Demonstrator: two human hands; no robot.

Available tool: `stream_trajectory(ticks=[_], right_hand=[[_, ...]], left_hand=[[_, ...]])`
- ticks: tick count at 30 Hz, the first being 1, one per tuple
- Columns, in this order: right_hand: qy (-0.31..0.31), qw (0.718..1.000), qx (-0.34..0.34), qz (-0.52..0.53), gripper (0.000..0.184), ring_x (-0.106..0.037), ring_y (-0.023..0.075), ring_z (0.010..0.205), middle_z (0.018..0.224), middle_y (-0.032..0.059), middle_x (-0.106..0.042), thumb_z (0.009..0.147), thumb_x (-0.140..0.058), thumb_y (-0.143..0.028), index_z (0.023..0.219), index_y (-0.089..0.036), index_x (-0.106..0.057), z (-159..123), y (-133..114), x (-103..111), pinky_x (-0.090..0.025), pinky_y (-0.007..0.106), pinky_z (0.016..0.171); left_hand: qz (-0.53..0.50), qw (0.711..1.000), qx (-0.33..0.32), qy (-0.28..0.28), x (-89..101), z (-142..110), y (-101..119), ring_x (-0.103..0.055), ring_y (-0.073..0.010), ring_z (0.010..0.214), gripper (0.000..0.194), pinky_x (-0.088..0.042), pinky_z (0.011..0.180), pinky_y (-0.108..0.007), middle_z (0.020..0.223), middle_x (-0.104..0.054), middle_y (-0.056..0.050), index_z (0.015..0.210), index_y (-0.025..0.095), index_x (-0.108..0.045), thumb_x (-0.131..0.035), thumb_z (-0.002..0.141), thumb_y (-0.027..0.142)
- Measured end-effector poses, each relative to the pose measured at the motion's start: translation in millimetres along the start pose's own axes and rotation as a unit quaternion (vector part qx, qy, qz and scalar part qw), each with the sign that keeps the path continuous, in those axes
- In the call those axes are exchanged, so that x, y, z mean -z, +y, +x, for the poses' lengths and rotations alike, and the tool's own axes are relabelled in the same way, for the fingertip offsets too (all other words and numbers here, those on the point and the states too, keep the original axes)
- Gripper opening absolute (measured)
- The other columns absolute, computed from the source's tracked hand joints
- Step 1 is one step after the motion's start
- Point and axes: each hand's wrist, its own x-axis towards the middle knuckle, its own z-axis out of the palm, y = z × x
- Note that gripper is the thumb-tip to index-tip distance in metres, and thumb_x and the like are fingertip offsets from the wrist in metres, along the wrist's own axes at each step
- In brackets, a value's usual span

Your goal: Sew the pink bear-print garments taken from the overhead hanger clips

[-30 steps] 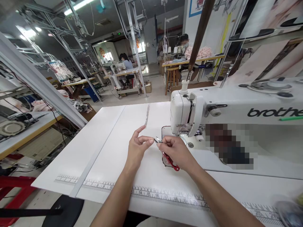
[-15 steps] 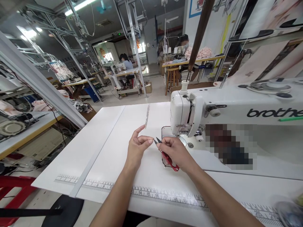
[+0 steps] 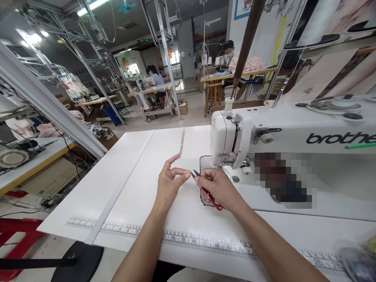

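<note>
Red-handled thread snips (image 3: pixel 212 199) with dark blades are gripped in my right hand (image 3: pixel 216 184), beside the needle area of the white sewing machine (image 3: pixel 225 137). The two blade tips stand apart and point up and left. My left hand (image 3: pixel 170 182) is just left of them, its thumb and forefinger pinched together at the blade tips and the other fingers partly raised. Whatever lies in that pinch is too fine to make out. Beneath both hands is the white tabletop (image 3: pixel 132 196); my right hand partly covers the machine's needle plate area.
A printed ruler strip (image 3: pixel 199 241) runs along the table's front edge, crossed by a pale strip (image 3: pixel 117 192) at left. A blurred clear container (image 3: pixel 357 262) sits at the right front corner. A red stool (image 3: pixel 19 239) stands at lower left. Two people work at machines farther back.
The view has shifted very slightly. Both hands and the snips keep almost the same pose.
</note>
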Motion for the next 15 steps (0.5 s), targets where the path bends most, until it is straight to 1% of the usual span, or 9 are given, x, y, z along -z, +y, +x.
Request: stream_trajectory(ticks=[6,15], right_hand=[[-0.001,1.0,-0.013,-0.013,0.026,-0.041,0.0068,0.026,0.039,-0.0076,-0.047,0.071,-0.057,-0.029,0.053,-0.02,-0.04,-2.3,-4.8,0.2,-0.028,0.015,0.026],[-0.011,1.0,-0.019,-0.004,0.027,-0.042,0.0081,0.027,0.039,-0.007,-0.048,0.073,-0.058,-0.031,0.054,-0.02,-0.041,-0.8,-0.3,2.1,-0.026,0.016,0.026]], left_hand=[[-0.008,1.0,0.013,-0.008,-0.2,1.0,1.0,-0.064,-0.016,0.079,0.065,-0.045,0.086,-0.03,0.072,-0.07,0.001,0.123,0.02,-0.047,-0.076,0.065,0.022],[-0.017,0.999,0.026,-0.02,1.7,2.5,0.4,-0.063,-0.0142,0.077,0.065,-0.045,0.083,-0.028,0.071,-0.07,0.001,0.122,0.018,-0.045,-0.076,0.065,0.023]])
